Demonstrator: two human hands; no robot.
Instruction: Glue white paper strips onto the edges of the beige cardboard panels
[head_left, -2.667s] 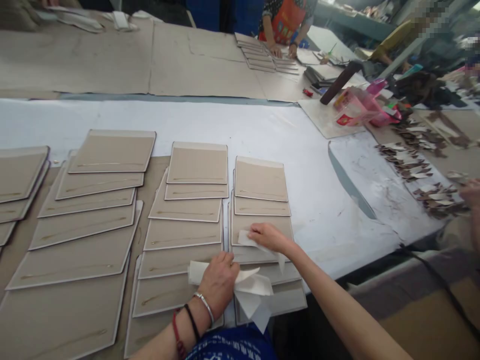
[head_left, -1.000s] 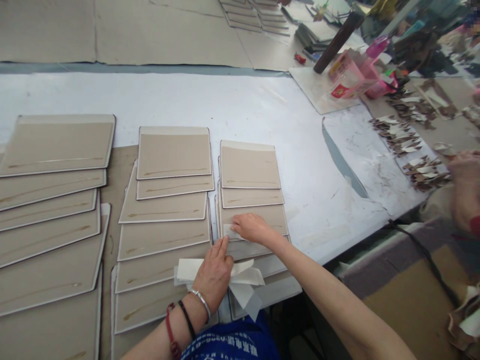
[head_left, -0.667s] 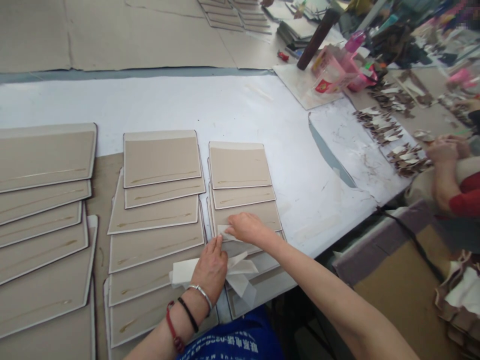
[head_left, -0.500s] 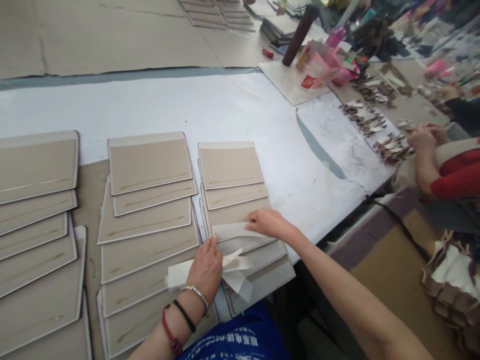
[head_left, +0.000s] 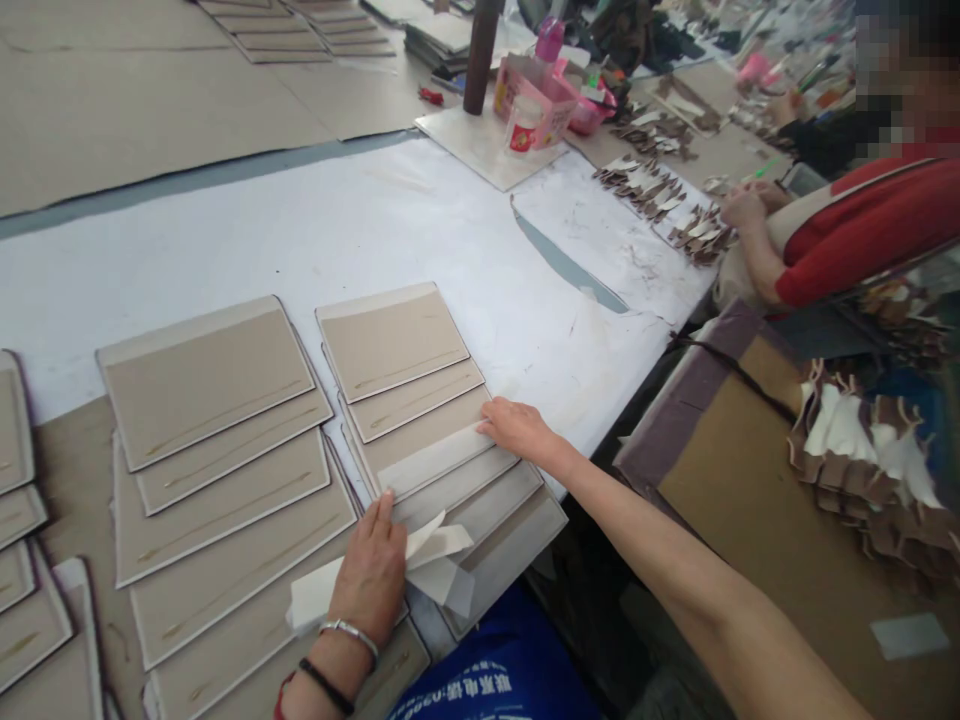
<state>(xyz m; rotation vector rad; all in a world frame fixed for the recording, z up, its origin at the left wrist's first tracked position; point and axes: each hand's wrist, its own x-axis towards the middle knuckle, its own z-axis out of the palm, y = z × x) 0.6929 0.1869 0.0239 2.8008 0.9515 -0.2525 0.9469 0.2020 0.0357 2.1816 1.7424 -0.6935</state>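
Observation:
My left hand (head_left: 370,568) is closed around a bunch of loose white strips (head_left: 442,548), which stick out on both sides of it. Its fingertips rest at the left end of a single white strip (head_left: 431,462). That strip lies across a beige panel (head_left: 416,425) in the right-hand row of overlapping panels. At the strip's other end, the fingers of my right hand (head_left: 517,430) are pinched together on it. Nearer panels in this row also bear pale strips along an edge. Uncovered panels farther up, such as the top one (head_left: 391,342), show a thin brownish line.
More overlapping panels form a middle row (head_left: 206,385) and a left row (head_left: 11,425) on the white-covered table (head_left: 225,250). A pink basket (head_left: 544,95) and dark cylinder (head_left: 480,55) stand behind. At right are a person in red (head_left: 870,230) and a brown board (head_left: 720,450) bearing stacked pieces.
The view has swung to the right, so the table's contents sit farther left. Both hands stay at the strip's ends, and the strip now lies flatter along the panel.

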